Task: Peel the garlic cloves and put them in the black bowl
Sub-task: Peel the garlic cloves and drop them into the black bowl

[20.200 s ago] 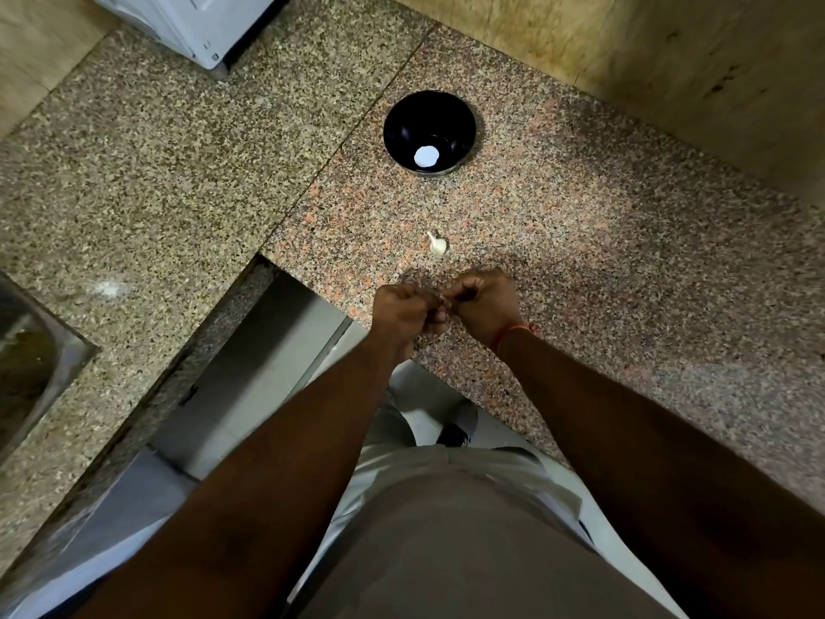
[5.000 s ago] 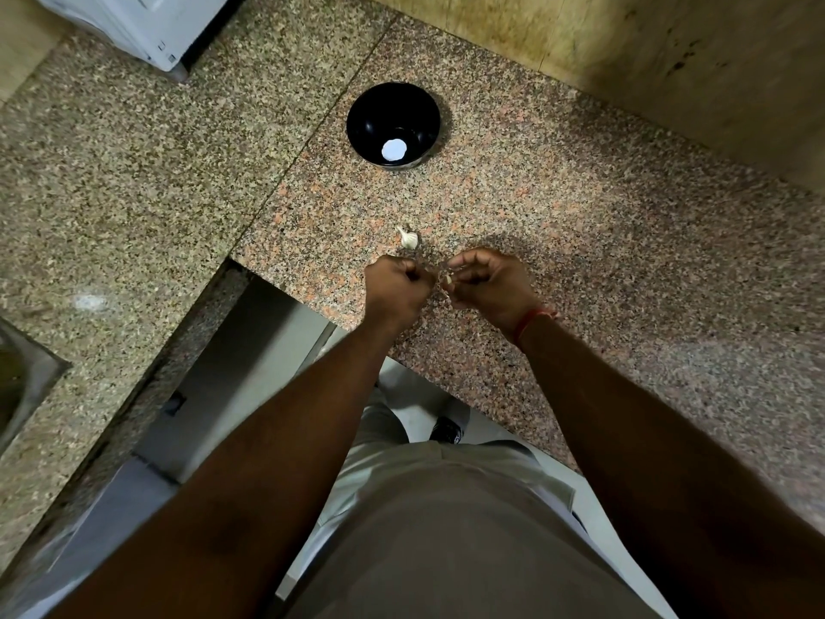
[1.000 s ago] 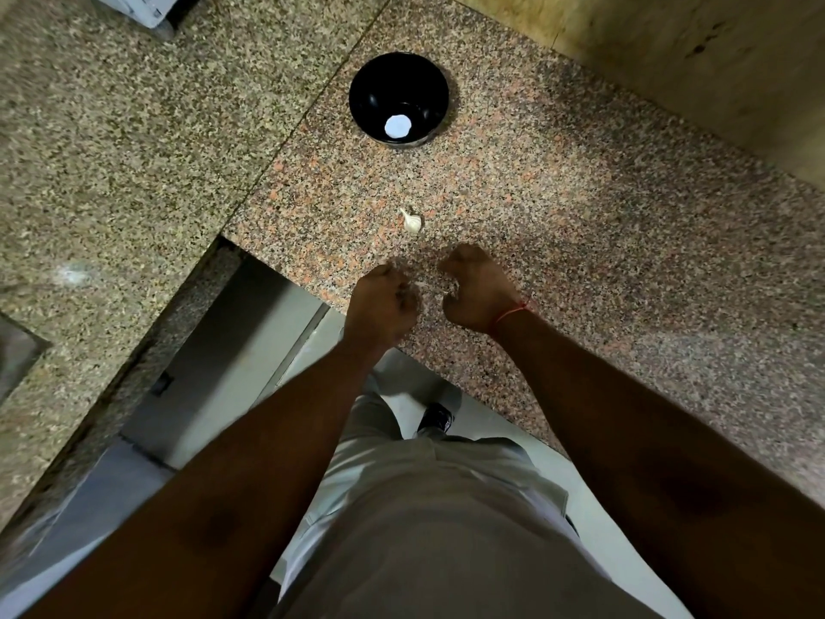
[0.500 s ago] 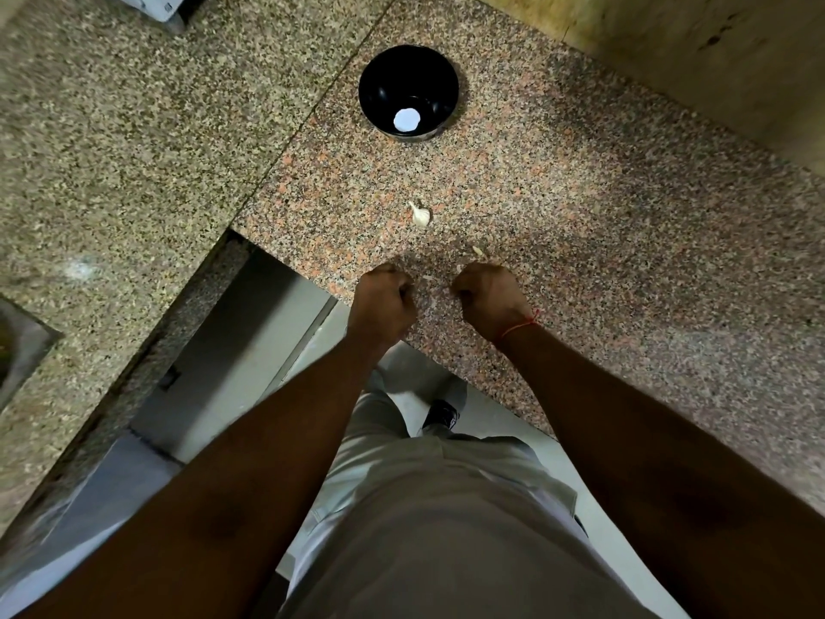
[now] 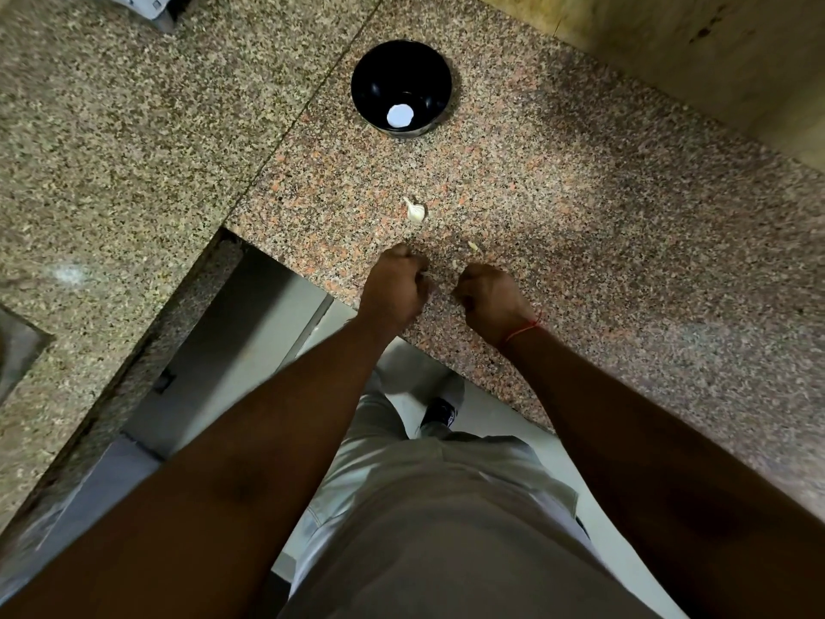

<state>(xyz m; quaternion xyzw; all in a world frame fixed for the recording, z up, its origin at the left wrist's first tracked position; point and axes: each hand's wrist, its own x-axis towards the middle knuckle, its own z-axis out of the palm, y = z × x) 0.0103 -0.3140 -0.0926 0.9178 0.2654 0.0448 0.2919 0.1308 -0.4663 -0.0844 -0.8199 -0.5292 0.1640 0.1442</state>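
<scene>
The granite table [image 5: 580, 207] carries the black bowl [image 5: 401, 88] at its far side; no clove is visible in it, only a pale round spot on its floor. Left hand [image 5: 395, 290] and right hand [image 5: 491, 301] are fisted near the table's near edge; what their curled fingers pinch, I cannot tell. One unpeeled garlic clove [image 5: 415, 210] lies between hands and bowl, so most work remains. Half a second earlier the hands stood closer together; skin scraps [image 5: 472, 247] now lie beyond them.

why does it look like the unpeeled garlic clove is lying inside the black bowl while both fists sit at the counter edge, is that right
Not quite. The head view shows the garlic clove lying on the granite counter, between the black bowl and the fists. Both fists do sit at the counter edge.
</scene>
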